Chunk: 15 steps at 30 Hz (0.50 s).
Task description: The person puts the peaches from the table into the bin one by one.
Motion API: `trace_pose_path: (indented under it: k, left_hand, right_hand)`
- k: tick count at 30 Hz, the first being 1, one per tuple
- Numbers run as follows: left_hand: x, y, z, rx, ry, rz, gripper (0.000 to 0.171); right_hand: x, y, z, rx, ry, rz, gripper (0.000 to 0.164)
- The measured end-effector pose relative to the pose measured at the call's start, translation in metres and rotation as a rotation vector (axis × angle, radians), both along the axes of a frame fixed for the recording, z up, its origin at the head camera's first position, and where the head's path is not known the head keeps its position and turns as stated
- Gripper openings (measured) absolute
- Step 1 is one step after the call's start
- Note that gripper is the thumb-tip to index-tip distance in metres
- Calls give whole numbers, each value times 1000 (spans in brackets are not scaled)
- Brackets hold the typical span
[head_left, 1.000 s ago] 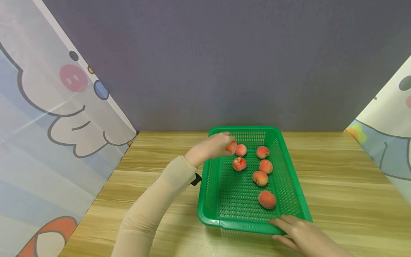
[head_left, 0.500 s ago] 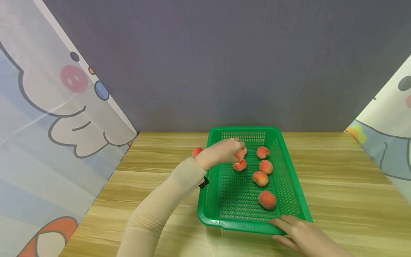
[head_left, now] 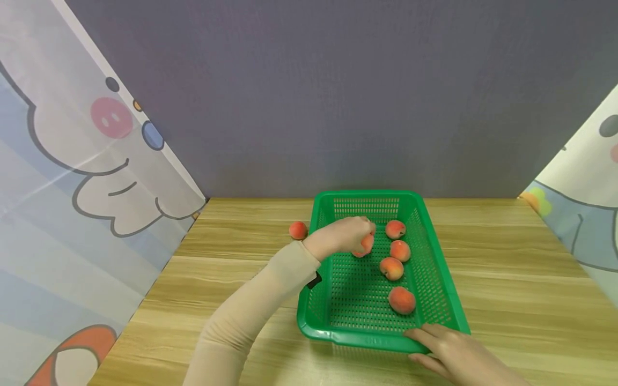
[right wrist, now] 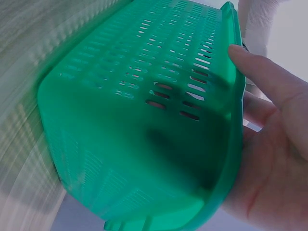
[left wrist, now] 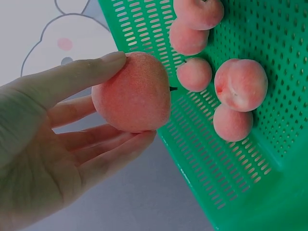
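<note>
My left hand [head_left: 348,234] is over the left back part of a green plastic basket [head_left: 369,340]. Its thumb and fingertips pinch a red-orange peach [left wrist: 132,91], whose short dark stem points away from the palm. Below the hand lie other peaches in the basket, some partly hidden by it in the head view. Along the basket's right side several more form a loose row, the nearest peach [head_left: 402,300] close to the front. At the front right corner, my right hand [head_left: 451,351] grips the rim, with the thumb [right wrist: 255,67] against its outer side.
One peach [head_left: 298,230] lies on the wooden table [head_left: 232,279] just left of the basket. A dark grey panel [head_left: 309,96] stands behind the table. Cartoon-printed sheets [head_left: 63,177] hang at the left and right sides.
My left hand has moved right and slightly nearer, farther over the basket with its peach. The peach on the table, hidden earlier, now shows. My right hand stays on the rim.
</note>
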<state>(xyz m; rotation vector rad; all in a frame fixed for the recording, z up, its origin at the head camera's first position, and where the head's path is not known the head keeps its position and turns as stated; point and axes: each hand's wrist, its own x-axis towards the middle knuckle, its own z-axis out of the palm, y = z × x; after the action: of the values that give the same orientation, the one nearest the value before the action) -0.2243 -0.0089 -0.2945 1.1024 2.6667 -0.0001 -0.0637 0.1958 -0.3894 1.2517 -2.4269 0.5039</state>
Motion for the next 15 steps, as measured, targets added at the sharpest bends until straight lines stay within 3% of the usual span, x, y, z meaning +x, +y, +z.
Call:
trace_pose_path:
  k: [6,15]
  left_hand:
    - [2,4,-4,15,3,-19,14]
    - [6,11,-12,-43,14,-38,11]
  right_hand:
    - [1,-1,2,1,-9,-16,29]
    - [1,-1,2,-3,-12,-15,29]
